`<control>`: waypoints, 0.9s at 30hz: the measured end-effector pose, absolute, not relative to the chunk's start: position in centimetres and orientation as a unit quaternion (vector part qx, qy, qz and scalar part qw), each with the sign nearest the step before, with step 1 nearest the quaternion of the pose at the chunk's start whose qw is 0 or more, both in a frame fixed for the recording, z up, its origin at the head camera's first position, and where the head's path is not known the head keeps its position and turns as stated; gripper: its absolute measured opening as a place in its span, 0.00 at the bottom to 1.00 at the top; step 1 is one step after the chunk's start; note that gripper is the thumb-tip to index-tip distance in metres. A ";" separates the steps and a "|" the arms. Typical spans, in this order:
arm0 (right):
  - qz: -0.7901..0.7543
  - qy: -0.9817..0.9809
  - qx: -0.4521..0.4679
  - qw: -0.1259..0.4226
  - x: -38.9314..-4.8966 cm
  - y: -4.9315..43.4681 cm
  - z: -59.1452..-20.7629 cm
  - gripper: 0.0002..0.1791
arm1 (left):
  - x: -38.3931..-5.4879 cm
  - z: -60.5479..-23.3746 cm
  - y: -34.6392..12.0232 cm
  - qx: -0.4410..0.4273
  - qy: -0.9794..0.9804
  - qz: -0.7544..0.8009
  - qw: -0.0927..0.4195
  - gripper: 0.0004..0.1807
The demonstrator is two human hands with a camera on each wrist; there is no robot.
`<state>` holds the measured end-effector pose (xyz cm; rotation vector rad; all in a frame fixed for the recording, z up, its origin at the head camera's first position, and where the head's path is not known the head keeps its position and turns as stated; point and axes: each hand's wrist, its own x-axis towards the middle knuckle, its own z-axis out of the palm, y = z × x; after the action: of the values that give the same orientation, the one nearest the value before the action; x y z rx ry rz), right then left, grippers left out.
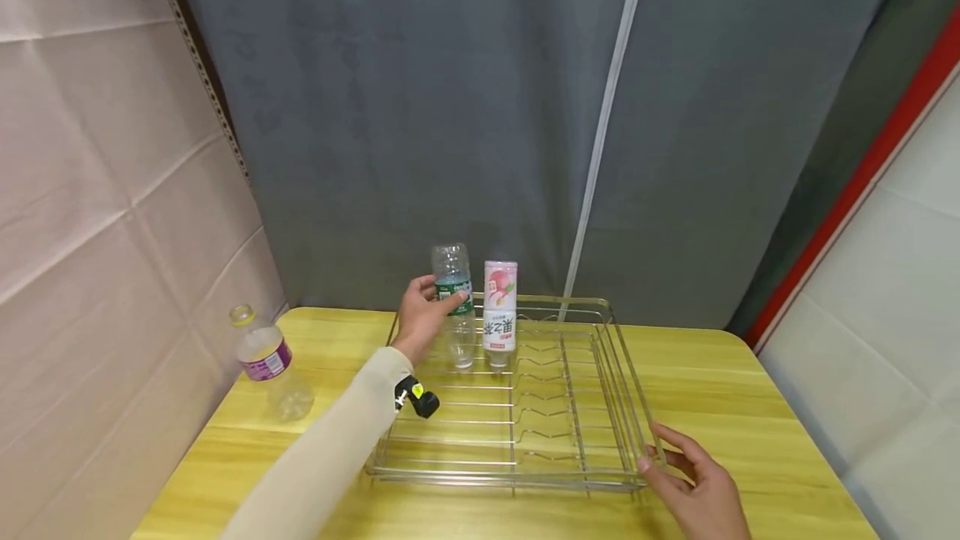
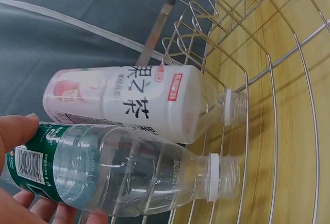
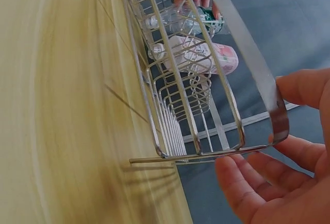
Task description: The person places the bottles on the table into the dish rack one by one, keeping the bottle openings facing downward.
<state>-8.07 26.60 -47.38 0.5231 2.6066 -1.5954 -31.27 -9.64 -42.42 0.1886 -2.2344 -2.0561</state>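
Observation:
My left hand (image 1: 424, 315) grips a clear plastic bottle (image 1: 462, 332) by its green label. The bottle is upside down, its neck down at the wires of a metal dish rack (image 1: 513, 415). In the left wrist view the bottle's neck (image 2: 227, 177) shows a white ring and no cap. Close beside it, also neck down in the rack, stands a pink and white tea bottle (image 1: 500, 307). At the rack's near right corner my right hand (image 1: 701, 482) holds the rim (image 3: 278, 116), thumb and fingers on either side of it.
A clear bottle with a purple label (image 1: 267, 363) stands upright on the wooden table (image 1: 750, 407), left of the rack. Behind the table hangs a grey curtain (image 1: 420, 107). Pale cloth walls (image 1: 135, 215) flank both sides.

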 end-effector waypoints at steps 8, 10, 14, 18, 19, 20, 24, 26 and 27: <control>-0.565 0.804 0.182 0.026 -8.1 26.5 -48.2 0.44 | -31.9 -43.2 -9.4 0.065 -0.758 -0.647 0.039 0.45; -0.576 0.796 0.182 0.024 -8.0 26.5 -48.3 0.44 | -32.1 -43.3 -9.2 0.063 -0.761 -0.644 0.039 0.44; -0.597 0.782 0.180 0.015 -7.9 26.4 -48.2 0.44 | -32.5 -43.4 -8.9 0.058 -0.759 -0.647 0.038 0.44; -0.604 0.777 0.178 0.009 -7.9 26.3 -48.2 0.45 | -32.7 -43.5 -8.7 0.058 -0.761 -0.645 0.037 0.44; -0.604 0.776 0.179 0.009 -7.9 26.2 -48.2 0.45 | -32.8 -43.6 -8.7 0.058 -0.762 -0.644 0.036 0.44; -0.604 0.776 0.179 0.008 -7.9 26.2 -48.3 0.45 | -32.8 -43.6 -8.6 0.059 -0.762 -0.643 0.035 0.44; -0.610 0.771 0.184 0.008 -8.1 26.2 -48.5 0.46 | -33.1 -43.9 -8.6 0.062 -0.763 -0.642 0.031 0.44; -0.614 0.767 0.187 0.007 -8.1 26.3 -48.6 0.46 | -33.3 -44.0 -8.6 0.063 -0.764 -0.641 0.028 0.44; -0.615 0.766 0.188 0.007 -8.1 26.3 -48.6 0.46 | -33.3 -44.1 -8.5 0.064 -0.763 -0.642 0.027 0.44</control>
<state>-8.14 26.28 -48.59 0.5871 2.3945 -1.9243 -33.33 -8.53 -44.07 0.1971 -2.3585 -1.9838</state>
